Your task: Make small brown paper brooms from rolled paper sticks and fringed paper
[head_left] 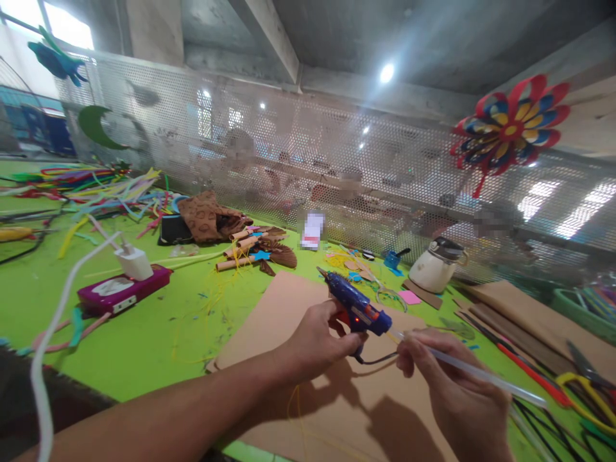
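Right grip (457,393) pinches a translucent, rod-shaped glue stick (514,389) just behind the blue plastic glue gun (353,301) clasped in the left grip (317,333), most of the stick lying outside, while beyond the left grip tan tubular paper rolls (234,264) look assembled.

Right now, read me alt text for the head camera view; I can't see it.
The left hand holds a blue glue gun while the right hand holds a translucent stick near its back end, above brown paper on a green table. A perforated screen stands behind.
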`<state>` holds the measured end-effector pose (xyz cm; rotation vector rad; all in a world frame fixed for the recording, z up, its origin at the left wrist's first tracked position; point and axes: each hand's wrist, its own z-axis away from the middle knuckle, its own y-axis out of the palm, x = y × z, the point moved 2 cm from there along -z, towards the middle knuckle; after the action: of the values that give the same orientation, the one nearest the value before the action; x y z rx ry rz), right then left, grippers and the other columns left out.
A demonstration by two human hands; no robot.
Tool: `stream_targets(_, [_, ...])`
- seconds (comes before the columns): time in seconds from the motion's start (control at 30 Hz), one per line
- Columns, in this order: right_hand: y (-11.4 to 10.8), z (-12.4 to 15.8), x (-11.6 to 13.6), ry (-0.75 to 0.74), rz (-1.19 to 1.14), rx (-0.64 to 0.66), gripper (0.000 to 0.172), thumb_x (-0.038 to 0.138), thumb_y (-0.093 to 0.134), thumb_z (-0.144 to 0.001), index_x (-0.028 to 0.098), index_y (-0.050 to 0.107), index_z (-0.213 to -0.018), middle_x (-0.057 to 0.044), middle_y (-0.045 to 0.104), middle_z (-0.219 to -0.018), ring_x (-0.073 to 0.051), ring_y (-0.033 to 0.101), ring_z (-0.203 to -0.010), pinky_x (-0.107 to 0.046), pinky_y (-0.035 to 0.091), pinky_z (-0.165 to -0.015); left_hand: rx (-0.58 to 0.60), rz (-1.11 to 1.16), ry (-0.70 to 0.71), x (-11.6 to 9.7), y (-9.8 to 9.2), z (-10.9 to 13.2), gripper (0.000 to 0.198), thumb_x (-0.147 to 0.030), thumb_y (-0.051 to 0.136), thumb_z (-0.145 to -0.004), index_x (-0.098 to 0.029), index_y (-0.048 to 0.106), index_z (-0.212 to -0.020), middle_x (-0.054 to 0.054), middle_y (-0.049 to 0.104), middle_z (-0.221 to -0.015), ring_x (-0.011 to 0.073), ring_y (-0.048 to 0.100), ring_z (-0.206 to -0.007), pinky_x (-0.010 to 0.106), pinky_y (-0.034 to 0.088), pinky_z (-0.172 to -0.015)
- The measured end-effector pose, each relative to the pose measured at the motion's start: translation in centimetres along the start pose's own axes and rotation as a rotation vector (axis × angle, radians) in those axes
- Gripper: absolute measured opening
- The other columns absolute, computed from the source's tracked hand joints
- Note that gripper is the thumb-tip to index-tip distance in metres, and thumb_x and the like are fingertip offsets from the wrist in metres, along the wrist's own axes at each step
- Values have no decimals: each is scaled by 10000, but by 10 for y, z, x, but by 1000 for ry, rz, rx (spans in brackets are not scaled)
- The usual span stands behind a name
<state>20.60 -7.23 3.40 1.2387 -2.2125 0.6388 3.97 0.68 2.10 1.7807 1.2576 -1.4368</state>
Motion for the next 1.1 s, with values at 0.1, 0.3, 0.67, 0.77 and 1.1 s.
stream_targets(0.1, [-1, 0, 0, -30, 14, 14, 44, 200, 663, -796, 193, 680, -757, 6, 627, -575, -135, 598, -529, -224, 502, -471, 5, 19, -3, -1, 0, 0, 271, -238, 649, -684, -100, 647, -918, 110, 684, -884, 171, 604, -754, 299, 483, -682])
stream_targets(0.3, [4, 1, -8, 219, 21, 114, 317, 330, 679, -780, 218, 625, -1072, -44, 682, -871, -168, 654, -702, -246, 542, -585, 52, 105, -34, 1, 2, -2, 331, -286, 677, -684, -86, 648, -946, 107, 690, -897, 136, 594, -652, 276, 486, -620])
stream_targets(0.67, [32, 7, -12, 334, 49, 336, 412, 528, 549, -823, 197, 687, -1026, -76, 721, -923, -244, 675, -831, -324, 561, -722, 243, 42, 3, 13, 14, 0, 285, -182, 613, -689, -100, 671, -955, 91, 691, -900, 157, 600, -696, 272, 478, -636])
stream_targets(0.77, [25, 5, -16, 443, 98, 267, 426, 562, 584, -785, 171, 728, -869, -69, 729, -776, -237, 672, -711, -294, 548, -588, 282, -14, 19, 9, 13, 1, 315, -225, 616, -722, -111, 652, -1013, 106, 681, -961, 168, 606, -744, 266, 473, -638])
stream_targets(1.1, [-13, -23, -28, 476, -88, -77, 495, 573, 529, -831, 124, 694, -956, -152, 729, -945, -239, 687, -747, -220, 428, -404, 52, -744, -158, -9, -42, -22, 315, -359, 527, -756, -142, 638, -558, -11, 474, -446, 118, 428, -488, 251, 238, -491])
